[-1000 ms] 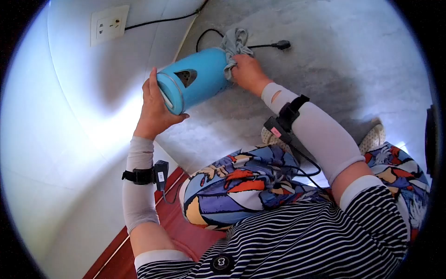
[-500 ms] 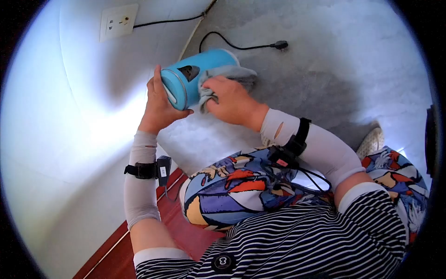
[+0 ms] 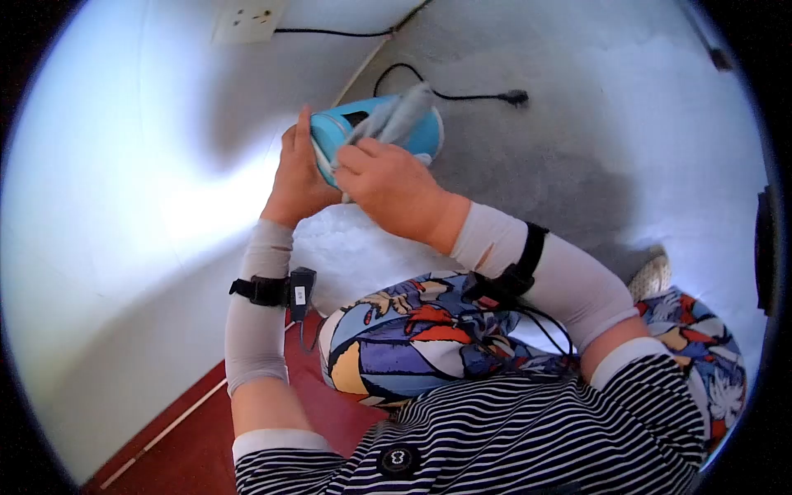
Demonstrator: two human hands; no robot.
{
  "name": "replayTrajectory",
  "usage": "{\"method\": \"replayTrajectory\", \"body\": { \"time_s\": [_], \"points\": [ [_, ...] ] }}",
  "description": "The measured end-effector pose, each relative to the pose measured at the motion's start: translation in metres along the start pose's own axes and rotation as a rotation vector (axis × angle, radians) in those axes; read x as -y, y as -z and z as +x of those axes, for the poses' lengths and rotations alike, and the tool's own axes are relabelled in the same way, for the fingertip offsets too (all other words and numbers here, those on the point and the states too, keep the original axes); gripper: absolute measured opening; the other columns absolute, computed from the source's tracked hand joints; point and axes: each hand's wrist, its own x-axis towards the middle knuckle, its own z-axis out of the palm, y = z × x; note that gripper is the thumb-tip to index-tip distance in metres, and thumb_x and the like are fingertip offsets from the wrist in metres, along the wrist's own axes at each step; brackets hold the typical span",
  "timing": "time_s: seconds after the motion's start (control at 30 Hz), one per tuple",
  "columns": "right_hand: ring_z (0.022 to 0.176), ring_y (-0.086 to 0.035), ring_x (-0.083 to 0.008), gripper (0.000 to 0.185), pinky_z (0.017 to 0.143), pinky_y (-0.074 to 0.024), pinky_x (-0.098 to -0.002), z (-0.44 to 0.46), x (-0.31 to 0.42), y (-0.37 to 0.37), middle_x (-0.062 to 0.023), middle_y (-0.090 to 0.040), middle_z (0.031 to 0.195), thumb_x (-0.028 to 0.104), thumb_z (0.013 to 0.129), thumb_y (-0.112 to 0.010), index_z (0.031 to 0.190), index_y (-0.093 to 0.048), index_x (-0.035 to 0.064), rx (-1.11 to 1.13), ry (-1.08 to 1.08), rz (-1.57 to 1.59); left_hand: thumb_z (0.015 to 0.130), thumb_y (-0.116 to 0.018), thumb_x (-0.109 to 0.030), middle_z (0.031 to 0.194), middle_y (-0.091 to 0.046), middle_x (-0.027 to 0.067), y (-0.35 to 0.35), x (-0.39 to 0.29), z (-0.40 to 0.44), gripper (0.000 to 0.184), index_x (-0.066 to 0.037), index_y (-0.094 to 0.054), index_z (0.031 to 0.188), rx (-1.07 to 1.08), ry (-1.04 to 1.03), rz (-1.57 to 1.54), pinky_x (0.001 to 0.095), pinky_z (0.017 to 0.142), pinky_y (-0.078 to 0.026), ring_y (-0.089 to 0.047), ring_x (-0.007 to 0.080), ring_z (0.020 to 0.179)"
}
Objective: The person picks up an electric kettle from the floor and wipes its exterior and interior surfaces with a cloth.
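Note:
A light-blue cylindrical appliance (image 3: 426,134) with a dark panel on its side lies tilted over near the wall. My left hand (image 3: 302,176) is wrapped round its near end, fingers along the outer edge; the thumb is partly hidden. A grey cloth (image 3: 399,118) is pinched in my right hand (image 3: 391,183), which is closed on it against the side of the appliance close to that end. The cloth's loose part sticks up and covers much of the body and part of the dark panel.
Behind the appliance a black cord with a plug (image 3: 516,97) lies on the grey floor (image 3: 544,165). A wall socket (image 3: 247,18) with a black cable is at the upper left. My patterned trouser knee (image 3: 396,338) is below my hands, beside a red surface (image 3: 194,437).
My right hand has moved left along the appliance toward its near end, and the cloth now stands up, bunched. The view has shifted slightly; my left hand still grips the end.

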Motion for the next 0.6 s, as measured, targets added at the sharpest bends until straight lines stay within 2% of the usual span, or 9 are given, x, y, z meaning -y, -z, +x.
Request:
{"method": "replayTrajectory", "body": {
  "time_s": [0.1, 0.13, 0.17, 0.27, 0.37, 0.43, 0.6],
  "points": [
    [0.097, -0.060, -0.0296, 0.023, 0.082, -0.0518, -0.0389, 0.008, -0.003, 0.004, -0.0121, -0.061, 0.101, 0.009, 0.076, -0.069, 0.098, -0.065, 0.0032, -0.025, 0.015, 0.040, 0.050, -0.093, -0.044, 0.137, -0.041, 0.0270, -0.002, 0.009, -0.001, 0.138, 0.000, -0.011, 0.152, -0.115, -0.014, -0.051, 0.0491, 0.108, -0.036, -0.043, 0.0436, 0.126],
    [0.097, -0.059, -0.0311, 0.025, 0.083, -0.0507, -0.0400, 0.009, -0.006, 0.005, -0.0131, -0.060, 0.102, 0.007, 0.074, -0.070, 0.098, -0.064, 0.0042, -0.041, 0.002, 0.047, 0.050, -0.092, -0.047, 0.136, -0.042, 0.0272, -0.010, 0.009, -0.004, 0.135, 0.002, -0.017, 0.150, -0.177, 0.005, -0.154, 0.0489, 0.109, -0.034, -0.043, 0.0431, 0.126],
    [0.097, -0.059, -0.0311, 0.025, 0.083, -0.0507, -0.0400, 0.013, -0.008, 0.003, -0.0131, -0.060, 0.102, 0.007, 0.074, -0.070, 0.098, -0.064, 0.0042, -0.015, 0.028, 0.035, 0.050, -0.092, -0.047, 0.136, -0.042, 0.0272, -0.014, 0.014, -0.004, 0.135, 0.002, -0.017, 0.150, -0.207, 0.021, -0.170, 0.0489, 0.109, -0.034, -0.043, 0.0431, 0.126],
    [0.098, -0.060, -0.0314, 0.015, 0.082, -0.0523, -0.0383, 0.019, -0.004, -0.001, -0.0130, -0.061, 0.097, 0.011, 0.077, -0.068, 0.089, -0.065, 0.0032, -0.011, -0.001, 0.045, 0.049, -0.091, -0.050, 0.139, -0.042, 0.0268, -0.021, 0.021, -0.008, 0.126, 0.003, -0.028, 0.145, -0.215, 0.047, -0.235, 0.0482, 0.108, -0.036, -0.043, 0.0432, 0.129],
    [0.099, -0.057, -0.0347, 0.026, 0.083, -0.0497, -0.0428, 0.039, 0.004, 0.003, -0.0152, -0.059, 0.104, 0.006, 0.072, -0.069, 0.097, -0.064, 0.0040, 0.159, -0.038, -0.016, 0.049, -0.091, -0.048, 0.141, -0.041, 0.0263, -0.023, 0.032, -0.010, 0.126, 0.003, -0.028, 0.145, -0.259, 0.026, -0.205, 0.0478, 0.108, -0.036, -0.042, 0.0433, 0.130],
    [0.100, -0.058, -0.0349, 0.021, 0.082, -0.0501, -0.0437, 0.059, 0.010, 0.002, -0.0154, -0.060, 0.103, 0.007, 0.074, -0.067, 0.094, -0.065, 0.0050, 0.261, -0.032, -0.158, 0.050, -0.091, -0.046, 0.142, -0.041, 0.0264, -0.021, 0.036, -0.011, 0.124, 0.002, -0.028, 0.145, -0.279, 0.065, -0.241, 0.0476, 0.109, -0.036, -0.042, 0.0439, 0.130],
    [0.099, -0.060, -0.0340, 0.013, 0.081, -0.0517, -0.0428, 0.115, 0.008, -0.021, -0.0149, -0.063, 0.100, 0.011, 0.077, -0.065, 0.088, -0.067, 0.0052, 0.279, -0.052, -0.322, 0.048, -0.093, -0.043, 0.143, -0.041, 0.0246, -0.014, 0.037, -0.014, 0.123, 0.000, -0.031, 0.145, -0.307, 0.014, -0.270, 0.0461, 0.109, -0.036, -0.042, 0.0436, 0.130]
  ]
}}
